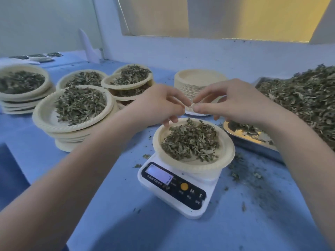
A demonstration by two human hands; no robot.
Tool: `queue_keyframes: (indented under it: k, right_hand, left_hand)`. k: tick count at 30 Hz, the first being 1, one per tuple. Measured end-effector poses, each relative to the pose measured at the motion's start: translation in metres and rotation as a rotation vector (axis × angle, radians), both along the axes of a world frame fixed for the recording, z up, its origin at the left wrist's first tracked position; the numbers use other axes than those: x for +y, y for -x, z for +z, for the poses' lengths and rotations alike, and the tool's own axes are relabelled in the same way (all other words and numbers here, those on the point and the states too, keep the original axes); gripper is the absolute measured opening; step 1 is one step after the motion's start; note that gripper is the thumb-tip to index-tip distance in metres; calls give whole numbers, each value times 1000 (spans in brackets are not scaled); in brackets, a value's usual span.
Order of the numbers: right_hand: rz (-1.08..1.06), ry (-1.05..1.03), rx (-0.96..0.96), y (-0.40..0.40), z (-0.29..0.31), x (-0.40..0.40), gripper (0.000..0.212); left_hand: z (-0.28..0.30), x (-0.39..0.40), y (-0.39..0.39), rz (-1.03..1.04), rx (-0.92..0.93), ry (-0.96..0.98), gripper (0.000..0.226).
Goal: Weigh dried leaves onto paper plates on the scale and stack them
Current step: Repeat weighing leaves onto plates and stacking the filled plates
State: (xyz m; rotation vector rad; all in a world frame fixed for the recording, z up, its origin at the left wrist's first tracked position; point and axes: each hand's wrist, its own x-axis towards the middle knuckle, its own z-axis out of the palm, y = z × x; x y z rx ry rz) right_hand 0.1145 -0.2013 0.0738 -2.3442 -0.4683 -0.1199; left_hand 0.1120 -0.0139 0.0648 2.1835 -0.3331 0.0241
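**Dried leaves on the scale plate, both hands raised above it**

Dried leaves point(191, 140) are heaped in a paper plate point(226, 156) that is seated on the white kitchen scale point(181, 189), near the middle of the blue table point(117, 205). The display is lit, but its reading cannot be made out.

The left hand point(159, 104) and right hand point(233, 100) are held just above the far rim of that plate, fingertips brought almost together. Fingers on each are loosely bent; whether anything is pinched between them cannot be told.

Stacks of filled plates point(76, 113) are set to the left, with more leaf-topped stacks farther left and behind. A stack of empty plates point(197, 78) is placed behind the hands. At the right, a metal tray point(253, 144) is piled with loose leaves point(304, 95). Crumbs are scattered over the table beside the scale.
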Motion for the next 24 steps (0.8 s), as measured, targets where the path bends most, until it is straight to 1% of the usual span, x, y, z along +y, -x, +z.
queue_keyframes:
  k: [4, 9, 14, 19, 21, 24]
  right_hand:
    - [35, -34, -31, -3, -8, -1, 18]
    - [72, -65, -20, -4, -12, -2, 21]
    - [82, -20, 2, -7, -12, -7, 21]
    - [92, 66, 77, -5, -10, -22, 26]
    - [96, 117, 90, -4, -11, -27, 28]
    - [96, 165, 60, -3, -14, -24, 33]
  left_hand:
    - [-4, -5, -1, -2, -32, 23, 12]
    - [-10, -11, -2, 22, -33, 60, 7]
    - [-22, -15, -2, 34, -104, 78, 10]
    - [-33, -10, -2, 56, -153, 65, 15]
    - [-36, -9, -2, 72, -166, 83, 16]
    - [-40, -12, -3, 100, -185, 143, 20]
